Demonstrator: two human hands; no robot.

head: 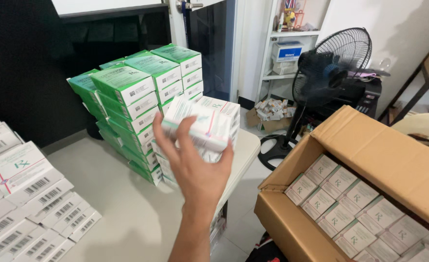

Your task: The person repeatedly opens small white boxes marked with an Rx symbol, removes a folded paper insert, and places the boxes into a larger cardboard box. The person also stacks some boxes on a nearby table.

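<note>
Centrally, one hand (195, 162) (left or right, I cannot tell) is raised over the bench (127, 213), fingers wrapped round a white box (202, 123); just behind stands a stack of green-and-white boxes (137, 97); more white boxes (25, 204) lie at the left; an open carton (369, 160) of boxes sits right.

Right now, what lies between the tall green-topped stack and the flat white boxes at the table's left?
Bare table top, shown in the head view.
</note>
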